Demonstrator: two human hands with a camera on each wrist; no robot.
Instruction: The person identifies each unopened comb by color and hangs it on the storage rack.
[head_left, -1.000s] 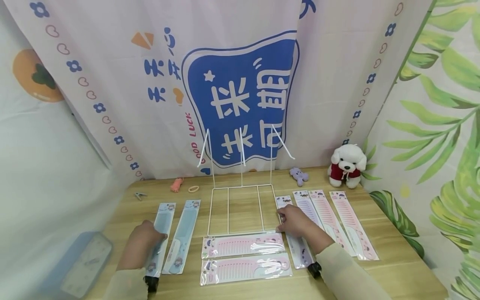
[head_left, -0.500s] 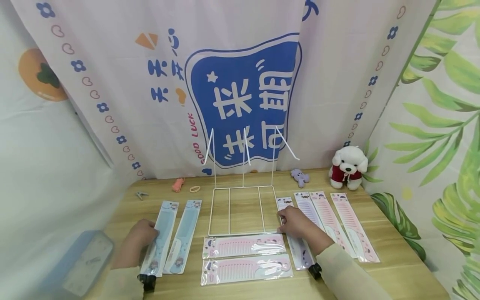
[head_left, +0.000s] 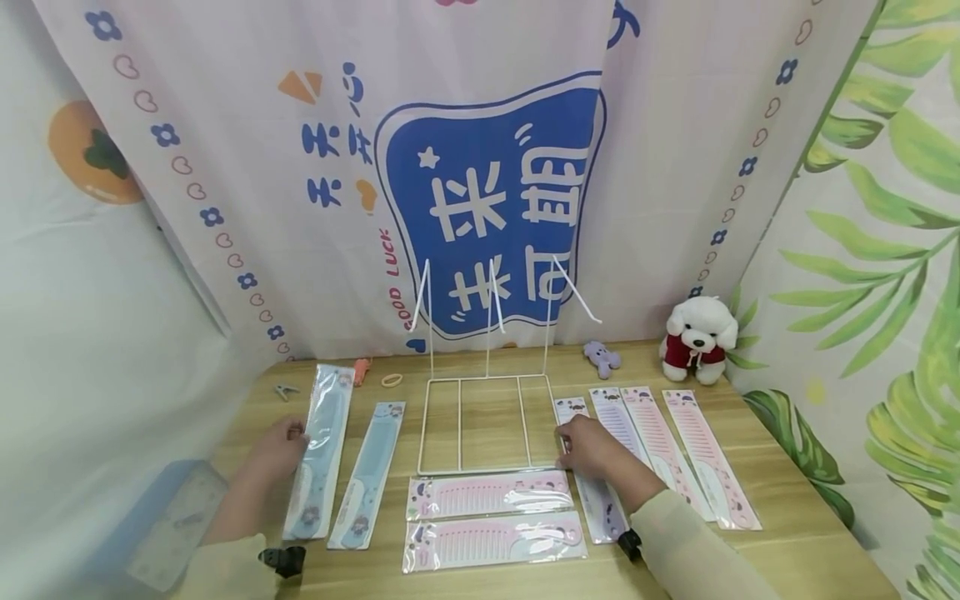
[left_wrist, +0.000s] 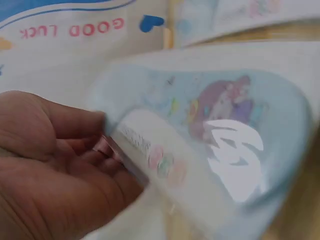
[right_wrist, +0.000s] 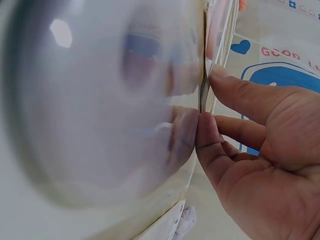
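Curtains printed with a blue tooth-shaped panel and green leaves are hanging behind the wooden worktop I am working over. My left hand is gripping a blue packaged comb by its left edge near the worktop's left edge; the left wrist view is showing my fingers curled round the pack's edge, so that grip is pinching the comb, which is standing tilted with its far end lifted off the wood. A second blue comb pack is lying flat just beside it, toward the middle. My right hand is resting at the near right corner of the white wire rack, which is standing in the middle of the worktop; in the right wrist view my thumb and fingertips are pressing together on the thin edge of a clear pack, most likely the lilac comb pack under that hand. Two pink comb packs are lying crosswise along the near edge, and more pink comb packs are fanning out toward the right edge. A white plush dog is sitting at the far right corner, with a small purple toy near it.
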